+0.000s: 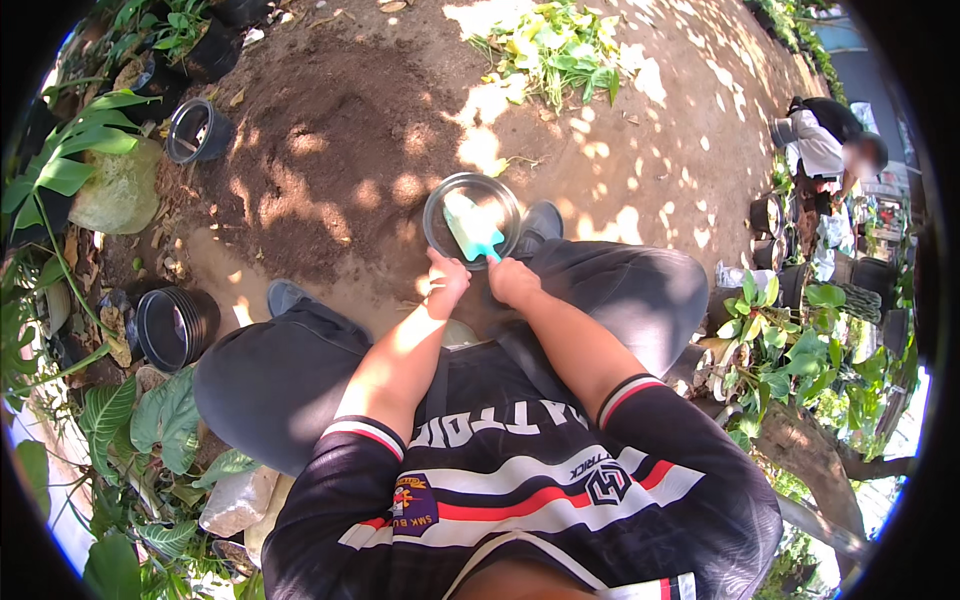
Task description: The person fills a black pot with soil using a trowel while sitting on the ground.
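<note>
A dark round plastic plant pot point(433, 212) is held up between my knees, its open mouth towards me. My left hand point(448, 276) grips the near left side of the pot at its rim. In my right hand point(514, 282) is the handle of a turquoise plastic hand trowel point(474, 238). The trowel's blade lies over the pot's mouth, bright with sunlight, and hides part of the inside. How much soil the pot holds I cannot tell. Just beyond the pot spreads a mound of loose brown soil point(337, 157).
A single black pot point(196, 131) stands left of the soil, and nested black pots point(176, 328) lie nearer. Cut leafy greens point(562, 49) lie ahead. At far right a person point(825, 139) bends beside pots and plants point(772, 337). Rocks point(238, 499) and foliage border my left.
</note>
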Demonstrator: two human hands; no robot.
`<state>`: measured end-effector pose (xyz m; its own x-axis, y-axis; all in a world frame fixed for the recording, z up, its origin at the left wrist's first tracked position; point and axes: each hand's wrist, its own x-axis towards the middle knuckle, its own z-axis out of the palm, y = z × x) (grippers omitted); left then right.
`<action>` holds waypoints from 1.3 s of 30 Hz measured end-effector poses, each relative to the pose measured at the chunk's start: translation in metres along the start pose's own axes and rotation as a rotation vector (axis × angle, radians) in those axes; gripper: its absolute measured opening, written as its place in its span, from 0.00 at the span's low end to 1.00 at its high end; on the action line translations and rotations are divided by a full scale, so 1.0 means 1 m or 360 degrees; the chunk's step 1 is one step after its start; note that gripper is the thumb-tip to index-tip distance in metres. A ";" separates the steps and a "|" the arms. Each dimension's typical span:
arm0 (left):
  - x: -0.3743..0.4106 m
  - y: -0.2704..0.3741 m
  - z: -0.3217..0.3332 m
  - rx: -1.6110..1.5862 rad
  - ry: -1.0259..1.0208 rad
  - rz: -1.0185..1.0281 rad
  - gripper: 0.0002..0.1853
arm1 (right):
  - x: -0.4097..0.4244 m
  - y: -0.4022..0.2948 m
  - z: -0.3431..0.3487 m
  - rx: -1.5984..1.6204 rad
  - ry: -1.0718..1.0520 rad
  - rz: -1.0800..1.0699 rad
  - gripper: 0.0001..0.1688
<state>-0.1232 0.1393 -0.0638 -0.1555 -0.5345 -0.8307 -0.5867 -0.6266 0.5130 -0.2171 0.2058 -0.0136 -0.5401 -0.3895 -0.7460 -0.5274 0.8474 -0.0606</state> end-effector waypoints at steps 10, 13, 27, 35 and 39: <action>0.036 -0.005 -0.026 0.0331 0.0514 0.0503 0.19 | -0.035 -0.018 -0.062 0.0143 -0.0199 0.0029 0.39; 0.028 -0.001 -0.026 0.0401 0.0409 0.0548 0.19 | -0.029 -0.016 -0.065 0.0153 -0.0188 0.0104 0.39; 0.019 0.004 -0.018 0.0481 0.0149 0.0374 0.24 | -0.026 -0.022 -0.094 0.0002 -0.0253 0.0262 0.34; 0.023 0.008 -0.016 0.0338 0.0088 0.0380 0.26 | -0.013 -0.020 -0.049 0.0281 -0.0215 0.0366 0.36; 0.021 0.004 -0.013 0.0256 0.0115 0.0369 0.26 | -0.015 -0.017 -0.065 0.0320 -0.0261 0.0216 0.35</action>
<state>-0.1187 0.1182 -0.0761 -0.2467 -0.6956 -0.6747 -0.6614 -0.3880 0.6418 -0.2427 0.1737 0.0413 -0.4748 -0.2180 -0.8527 -0.3082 0.9487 -0.0710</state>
